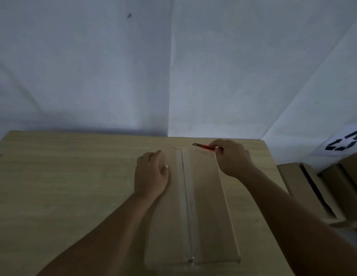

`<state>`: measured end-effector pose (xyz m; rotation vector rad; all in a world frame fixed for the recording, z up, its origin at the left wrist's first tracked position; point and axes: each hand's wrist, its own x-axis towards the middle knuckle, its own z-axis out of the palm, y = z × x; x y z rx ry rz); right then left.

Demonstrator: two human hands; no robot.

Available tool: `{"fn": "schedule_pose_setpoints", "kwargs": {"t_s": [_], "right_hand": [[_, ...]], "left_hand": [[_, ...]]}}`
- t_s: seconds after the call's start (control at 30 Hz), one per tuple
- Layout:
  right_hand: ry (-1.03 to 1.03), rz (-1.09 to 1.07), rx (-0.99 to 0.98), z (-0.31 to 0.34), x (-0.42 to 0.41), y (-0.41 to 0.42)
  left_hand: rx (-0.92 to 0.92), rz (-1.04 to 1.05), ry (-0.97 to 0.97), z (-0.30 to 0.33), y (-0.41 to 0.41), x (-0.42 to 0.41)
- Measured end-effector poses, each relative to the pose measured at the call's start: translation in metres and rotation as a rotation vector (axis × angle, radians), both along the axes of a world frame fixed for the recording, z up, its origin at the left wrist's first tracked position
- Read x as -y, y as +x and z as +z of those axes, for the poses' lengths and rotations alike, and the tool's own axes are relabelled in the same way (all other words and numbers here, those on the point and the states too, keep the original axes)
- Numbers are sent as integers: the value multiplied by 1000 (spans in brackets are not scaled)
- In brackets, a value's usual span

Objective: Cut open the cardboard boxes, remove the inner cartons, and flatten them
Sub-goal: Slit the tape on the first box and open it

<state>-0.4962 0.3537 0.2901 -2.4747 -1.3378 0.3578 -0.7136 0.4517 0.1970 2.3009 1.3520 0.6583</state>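
Observation:
A long brown cardboard box (205, 206) lies on the wooden table (64, 186), its top seam covered by a strip of clear tape (186, 206) running away from me. My left hand (150, 176) rests flat on the box's far left part, fingers straight. My right hand (232, 158) grips a red utility knife (205, 146) at the box's far right corner. The blade end points left and sits just beyond the far edge of the box.
Several more cardboard boxes (323, 188) are stacked off the table's right side. A white sheet with a black recycling symbol (345, 144) hangs above them. White walls meet in a corner right behind the table's far edge.

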Motion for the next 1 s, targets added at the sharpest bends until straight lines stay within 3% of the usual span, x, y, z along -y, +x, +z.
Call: {"fn": "schedule_pose_setpoints", "kwargs": {"t_s": [0.23,0.43,0.7,1.0], "right_hand": [[-96,150,-38,-31,-68,42],[-129,272,-146,-54,-108,59],[-184,464,-237,-66,-126,66],[-225,485,-368,-63,-134,71]], "left_hand": [[-64,134,-91,-16,49,-38],[-52,177,-19,-38,62,-48],[-9,260,-21,-45,65,-48],[-19,242,17,-43,70,-41]]}}
